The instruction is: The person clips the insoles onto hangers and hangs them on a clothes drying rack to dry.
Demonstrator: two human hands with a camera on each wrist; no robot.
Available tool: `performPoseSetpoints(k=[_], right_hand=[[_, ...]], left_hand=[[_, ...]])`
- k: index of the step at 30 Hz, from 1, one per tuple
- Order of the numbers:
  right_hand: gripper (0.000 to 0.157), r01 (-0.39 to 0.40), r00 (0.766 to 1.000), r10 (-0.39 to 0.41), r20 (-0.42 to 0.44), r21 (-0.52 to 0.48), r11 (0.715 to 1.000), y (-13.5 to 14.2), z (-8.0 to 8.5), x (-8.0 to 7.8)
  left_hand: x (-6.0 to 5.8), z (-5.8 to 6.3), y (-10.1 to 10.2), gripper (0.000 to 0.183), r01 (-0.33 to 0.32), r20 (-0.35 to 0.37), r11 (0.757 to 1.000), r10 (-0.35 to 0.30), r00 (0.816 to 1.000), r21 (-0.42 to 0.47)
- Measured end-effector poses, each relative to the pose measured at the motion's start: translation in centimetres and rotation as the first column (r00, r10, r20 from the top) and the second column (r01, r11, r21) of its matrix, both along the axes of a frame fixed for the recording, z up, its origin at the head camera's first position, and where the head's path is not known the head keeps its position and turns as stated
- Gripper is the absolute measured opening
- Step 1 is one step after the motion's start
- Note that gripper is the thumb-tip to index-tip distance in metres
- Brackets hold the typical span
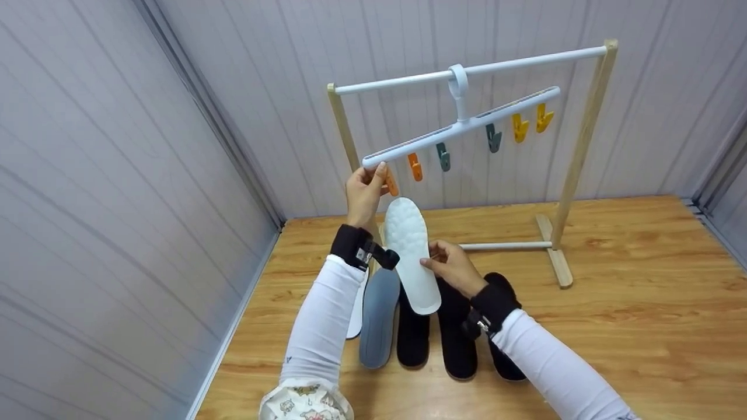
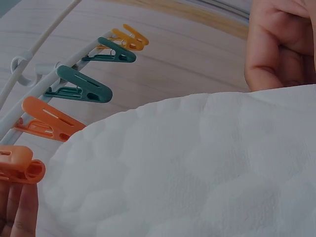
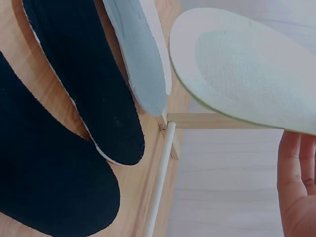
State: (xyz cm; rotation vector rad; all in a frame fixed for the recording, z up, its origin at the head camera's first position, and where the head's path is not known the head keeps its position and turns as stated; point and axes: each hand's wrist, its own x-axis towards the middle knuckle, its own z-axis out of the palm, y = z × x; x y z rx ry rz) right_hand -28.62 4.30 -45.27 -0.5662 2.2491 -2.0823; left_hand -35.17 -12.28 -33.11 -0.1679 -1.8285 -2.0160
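Note:
A white insole (image 1: pixel 409 251) with a bumpy toe end hangs in the air, toe up, between my two hands. My right hand (image 1: pixel 458 267) grips it by its right edge, thumb on the front face. Up at the left end of the white clip hanger (image 1: pixel 420 142), my left hand (image 1: pixel 365 192) pinches the outermost orange clip (image 1: pixel 391 182). In the left wrist view, fingers lie against that orange clip (image 2: pixel 19 165), and the insole (image 2: pixel 173 163) fills most of the picture. The insole's toe is just below the clip.
The hanger hooks over the bar of a wooden rack (image 1: pixel 575 151). Along it hang another orange clip (image 1: pixel 415 167), green clips (image 1: pixel 494 139) and yellow clips (image 1: pixel 519 128). On the wooden floor (image 1: pixel 642 303) lie a grey insole (image 1: pixel 378 326), several black insoles (image 1: pixel 458 344) and a white one (image 1: pixel 355 318).

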Motion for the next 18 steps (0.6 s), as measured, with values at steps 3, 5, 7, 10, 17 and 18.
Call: performPoseSetpoints(k=[3,5,7,10,17,18], right_hand=[[0.025,-0.015,1.000,0.015,0.011,0.006,1.000,0.0,1.5,0.9],[0.025,-0.020,1.000,0.020,0.018,0.009,1.000,0.1,2.0,1.2],[0.026,-0.023,0.999,0.023,0.031,-0.002,1.000,0.2,1.4,0.7],[0.027,-0.020,0.999,0.020,0.040,-0.009,1.000,0.2,0.3,-0.4],[0.026,-0.001,0.999,0.001,0.034,-0.006,1.000,0.7,0.1,-1.0],[0.027,-0.005,0.999,0.005,0.035,-0.011,1.000,0.7,0.1,-1.1]], left_hand=[[-0.1,-0.1,0.1,0.013,-0.007,0.001,1.000,0.007,1.000,-0.002],[0.0,-0.1,0.1,0.013,-0.009,0.001,1.000,0.009,1.000,-0.006],[0.0,-0.2,0.1,0.013,-0.007,-0.004,1.000,0.007,1.000,-0.007],[0.0,-0.3,0.0,0.013,-0.006,-0.007,1.000,0.006,1.000,-0.012],[-0.1,-0.2,0.2,0.013,0.004,-0.003,1.000,-0.004,1.000,0.018],[-0.1,-0.2,0.2,0.014,0.004,-0.002,1.000,-0.004,1.000,0.020]])
